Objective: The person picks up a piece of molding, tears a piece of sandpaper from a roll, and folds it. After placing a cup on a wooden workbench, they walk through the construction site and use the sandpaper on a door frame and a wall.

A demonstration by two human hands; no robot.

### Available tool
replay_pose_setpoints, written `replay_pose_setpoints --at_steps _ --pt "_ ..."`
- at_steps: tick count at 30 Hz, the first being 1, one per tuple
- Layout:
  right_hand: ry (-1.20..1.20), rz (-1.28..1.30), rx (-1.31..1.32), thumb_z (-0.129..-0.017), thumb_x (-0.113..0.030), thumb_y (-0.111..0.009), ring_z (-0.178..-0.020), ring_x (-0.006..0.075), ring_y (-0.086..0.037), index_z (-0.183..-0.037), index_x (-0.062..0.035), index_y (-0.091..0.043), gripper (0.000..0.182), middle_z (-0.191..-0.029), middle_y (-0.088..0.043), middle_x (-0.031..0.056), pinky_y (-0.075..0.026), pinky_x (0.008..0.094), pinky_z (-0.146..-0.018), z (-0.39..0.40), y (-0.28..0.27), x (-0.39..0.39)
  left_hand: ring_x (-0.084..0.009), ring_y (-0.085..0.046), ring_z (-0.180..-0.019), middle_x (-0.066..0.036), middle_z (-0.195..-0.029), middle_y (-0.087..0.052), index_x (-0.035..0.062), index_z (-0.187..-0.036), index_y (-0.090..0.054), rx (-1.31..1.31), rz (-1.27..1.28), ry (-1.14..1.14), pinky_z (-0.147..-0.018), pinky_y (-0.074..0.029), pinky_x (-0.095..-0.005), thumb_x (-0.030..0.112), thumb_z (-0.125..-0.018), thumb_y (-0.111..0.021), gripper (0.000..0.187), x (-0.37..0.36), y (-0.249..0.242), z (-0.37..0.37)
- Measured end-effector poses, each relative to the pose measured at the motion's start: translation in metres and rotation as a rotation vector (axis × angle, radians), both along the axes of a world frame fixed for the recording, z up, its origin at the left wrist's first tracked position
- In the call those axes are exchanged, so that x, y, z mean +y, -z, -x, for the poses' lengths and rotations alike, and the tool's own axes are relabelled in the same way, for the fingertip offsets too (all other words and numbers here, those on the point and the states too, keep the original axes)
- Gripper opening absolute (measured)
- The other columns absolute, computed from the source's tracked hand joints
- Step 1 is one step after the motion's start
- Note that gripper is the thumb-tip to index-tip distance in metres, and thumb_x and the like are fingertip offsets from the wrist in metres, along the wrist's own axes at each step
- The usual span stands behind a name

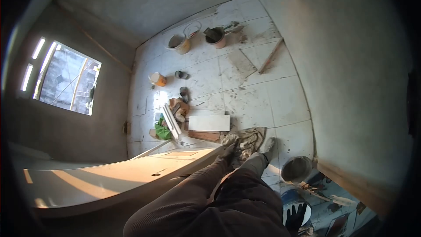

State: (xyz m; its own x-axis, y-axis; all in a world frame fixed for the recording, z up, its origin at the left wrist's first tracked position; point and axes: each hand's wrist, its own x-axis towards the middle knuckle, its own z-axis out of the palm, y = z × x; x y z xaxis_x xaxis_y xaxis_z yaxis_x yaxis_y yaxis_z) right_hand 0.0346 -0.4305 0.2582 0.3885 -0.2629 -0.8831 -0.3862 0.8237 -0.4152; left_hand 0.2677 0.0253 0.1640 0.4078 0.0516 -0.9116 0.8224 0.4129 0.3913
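My right hand (295,219), in a dark glove, shows at the bottom right with its fingers spread. It overlaps a white round surface (308,214) at the top of a blue bucket (290,195), and nothing shows in its grip. Just beyond stands a grey bucket (296,169) on the tiled floor. My left hand is out of view. Below me, my feet stand by a crumpled, dirty cloth (251,142).
A wooden door panel (109,177) lies along the left. Ahead are a white board (209,123), a green bag (162,130), an orange-and-white bucket (158,79) and two more buckets near the far wall. A wooden strip (271,55) rests by the right wall.
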Motion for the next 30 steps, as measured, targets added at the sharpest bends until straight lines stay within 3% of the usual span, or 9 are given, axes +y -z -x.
replay_pose_setpoints --at_steps 1,11,13,14,15,18,21,24,30 --pt "-0.434 0.126 -0.194 -0.099 -0.043 -0.042 -0.142 0.0270 -0.028 -0.150 -0.0248 -0.031 0.055 -0.154 -0.033 0.0025 -0.025 0.0487 -0.112 -0.026 0.032 -0.009 -0.0302 -0.050 -0.125 -0.012 -0.146 -0.044 0.0139 -0.144 -0.041 -0.039 0.014 0.050 -0.110 -0.034 -0.0450 0.059 -0.096 -0.044 0.066 0.000 -0.020 -0.033" --pt "-0.431 -0.164 -0.246 -0.098 -0.035 -0.054 -0.126 0.0289 -0.049 -0.144 -0.0072 -0.036 0.057 -0.141 -0.046 0.0182 -0.046 0.0402 -0.099 -0.377 0.007 0.043 -0.0229 -0.056 -0.118 -0.011 -0.136 -0.054 0.0112 -0.140 -0.043 -0.409 -0.036 -0.158 -0.099 -0.045 -0.0394 0.045 -0.100 -0.048 0.053 0.080 -0.057 -0.132" --pt "-0.700 0.086 -0.342 -0.089 0.000 -0.064 -0.118 0.0280 -0.057 -0.146 -0.0016 -0.020 0.072 -0.134 -0.053 0.0185 -0.045 0.0391 -0.103 -0.408 0.022 0.057 -0.0241 -0.056 -0.117 -0.012 -0.135 -0.055 0.0133 -0.136 -0.048 -0.356 0.017 -0.294 -0.098 -0.045 -0.0420 0.042 -0.100 -0.051 0.047 0.108 0.002 -0.106" --pt "-1.089 0.653 -0.627 -0.102 -0.031 -0.044 -0.109 0.0314 -0.060 -0.124 -0.0092 -0.055 0.033 -0.121 -0.063 0.0109 -0.050 0.0466 -0.092 -0.418 0.030 0.072 -0.0260 -0.057 -0.115 -0.013 -0.134 -0.055 0.0129 -0.134 -0.051 -0.335 0.097 -0.377 -0.099 -0.046 -0.0431 0.039 -0.100 -0.052 0.043 0.121 0.046 -0.090" --pt "-1.262 0.503 -0.573 -0.099 -0.027 -0.048 -0.109 0.0300 -0.059 -0.119 -0.0083 -0.057 0.029 -0.119 -0.063 0.0098 -0.044 0.0477 -0.099 -0.447 0.060 0.060 -0.0190 -0.056 -0.093 -0.006 -0.110 -0.056 0.0110 -0.119 -0.053 -0.366 -0.126 -0.314 -0.080 -0.045 -0.0350 0.041 -0.100 -0.051 0.035 0.124 0.045 -0.084" --pt "-2.434 1.718 -0.884 -0.092 -0.021 -0.052 -0.110 0.0270 -0.058 -0.111 -0.0112 -0.063 0.024 -0.115 -0.063 0.0096 -0.038 0.0456 -0.106 -0.556 0.004 0.139 -0.0103 -0.050 -0.063 0.004 -0.074 -0.052 0.0113 -0.090 -0.051 -0.408 -0.306 -0.504 -0.052 -0.039 -0.0274 0.045 -0.098 -0.053 0.035 0.142 0.101 -0.034" --pt "-2.414 1.737 -1.096 -0.091 -0.021 -0.052 -0.112 0.0276 -0.057 -0.108 -0.0122 -0.065 0.023 -0.113 -0.064 0.0098 -0.038 0.0458 -0.106 -0.648 0.036 0.174 -0.0118 -0.052 -0.065 0.001 -0.075 -0.053 0.0124 -0.091 -0.052 -0.007 -0.395 -0.498 -0.052 -0.040 -0.0288 0.048 -0.097 -0.054 0.036 0.138 0.076 -0.013" --pt "-1.158 -0.227 -0.400 -0.098 -0.029 -0.048 -0.108 0.0271 -0.061 -0.116 -0.0122 -0.062 0.028 -0.116 -0.066 0.0069 -0.046 0.0405 -0.100 -0.758 0.044 0.223 -0.0147 -0.053 -0.065 -0.001 -0.079 -0.055 0.0130 -0.095 -0.054 0.354 -0.367 -0.859 -0.052 -0.042 -0.0320 0.051 -0.096 -0.052 0.039 0.133 0.019 -0.055" --pt "-1.172 -0.115 -0.154 -0.095 -0.035 -0.057 -0.093 0.0240 -0.067 -0.108 -0.0136 -0.065 0.026 -0.100 -0.070 0.0064 -0.054 0.0408 -0.083 -0.959 0.006 0.389 -0.0282 -0.057 -0.111 -0.010 -0.122 -0.061 0.0094 -0.123 -0.057 0.004 0.012 -1.319 -0.099 -0.044 -0.0369 0.039 -0.097 -0.053 0.039 0.132 -0.016 -0.153"
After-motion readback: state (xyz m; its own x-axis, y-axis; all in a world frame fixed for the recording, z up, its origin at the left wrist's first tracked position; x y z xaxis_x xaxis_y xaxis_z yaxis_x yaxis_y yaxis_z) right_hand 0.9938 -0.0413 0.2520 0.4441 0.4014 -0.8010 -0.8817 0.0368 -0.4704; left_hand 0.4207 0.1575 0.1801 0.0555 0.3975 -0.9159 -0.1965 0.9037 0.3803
